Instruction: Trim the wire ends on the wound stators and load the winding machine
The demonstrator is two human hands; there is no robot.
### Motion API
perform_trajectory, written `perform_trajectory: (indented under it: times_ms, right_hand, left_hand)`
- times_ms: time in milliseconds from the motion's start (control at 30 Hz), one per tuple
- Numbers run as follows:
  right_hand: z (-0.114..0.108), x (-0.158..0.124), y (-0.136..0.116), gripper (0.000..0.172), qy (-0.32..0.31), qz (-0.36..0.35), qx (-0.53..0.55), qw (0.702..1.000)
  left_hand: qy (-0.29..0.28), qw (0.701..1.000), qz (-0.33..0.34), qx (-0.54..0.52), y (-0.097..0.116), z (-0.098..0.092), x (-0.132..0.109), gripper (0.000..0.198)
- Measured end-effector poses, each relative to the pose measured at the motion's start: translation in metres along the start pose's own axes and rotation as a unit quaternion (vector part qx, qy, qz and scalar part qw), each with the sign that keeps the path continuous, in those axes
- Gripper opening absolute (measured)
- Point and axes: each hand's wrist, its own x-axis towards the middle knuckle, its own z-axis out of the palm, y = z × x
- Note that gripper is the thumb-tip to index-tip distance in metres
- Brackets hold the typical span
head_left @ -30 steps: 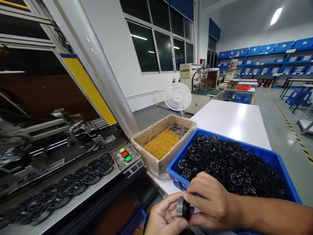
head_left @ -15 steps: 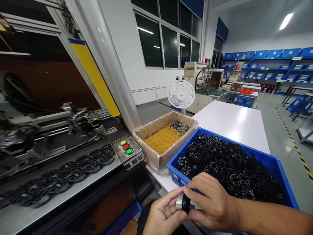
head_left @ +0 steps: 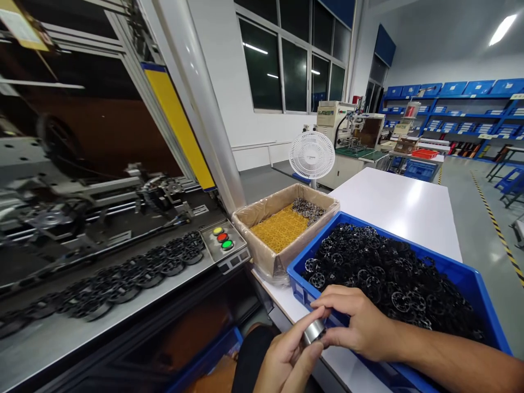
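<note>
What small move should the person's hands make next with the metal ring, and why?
Probably seat the metal ring squarely: both hands, left and right, pinch it at the table's near edge, just in front of the blue bin of black wheels.

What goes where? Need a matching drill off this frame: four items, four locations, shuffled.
Items:
1. metal ring
2. black plastic wheels
3. yellow grid tray
4. white fan

Locations:
A. on the floor beyond the table
B. inside the lined cardboard box
C. between the fingers of the left hand and right hand
D. heaped in the blue bin

Pairs: 1-C, 2-D, 3-B, 4-A
</note>
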Motion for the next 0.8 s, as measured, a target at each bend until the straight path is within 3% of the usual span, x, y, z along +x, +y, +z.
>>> perform_trajectory:
  times_ms: [100,200,267,400,467,600,667,800]
  right_hand:
    - [-0.03,0.006,0.013,0.039,-0.034,0.043,-0.158,0.986]
    - [-0.06,0.01,0.039,0.029,-0.052,0.13,-0.395,0.908]
    - [-0.071,0.01,0.056,0.027,-0.072,0.155,-0.435,0.884]
    - [-0.073,0.007,0.07,0.025,-0.088,0.163,-0.442,0.877]
    - [-0.069,0.007,0.062,0.025,-0.062,0.147,-0.435,0.886]
    - [-0.045,0.005,0.022,0.023,0.042,0.01,-0.286,0.957]
    - [-0.028,0.003,0.0,0.021,0.08,-0.041,-0.187,0.978]
    - [-0.004,-0.003,-0.028,0.019,0.118,-0.072,-0.07,0.988]
  left_hand:
    - [0.037,0.995,0.059,0.065,0.004,-0.009,0.008,0.035]
    - [0.052,0.99,0.053,0.117,0.008,-0.026,0.014,0.027]
    - [0.039,0.994,0.023,0.099,0.01,-0.036,0.016,0.027]
    - [0.024,0.999,0.031,0.009,0.016,-0.041,0.015,0.038]
    - [0.039,0.997,0.048,0.036,0.018,-0.04,0.014,0.038]
    - [0.056,0.993,0.033,0.099,0.021,-0.036,0.013,0.047]
    - [0.04,0.997,0.004,0.068,0.021,-0.033,0.014,0.05]
    - [-0.026,0.996,-0.057,-0.064,0.017,-0.021,0.013,0.05]
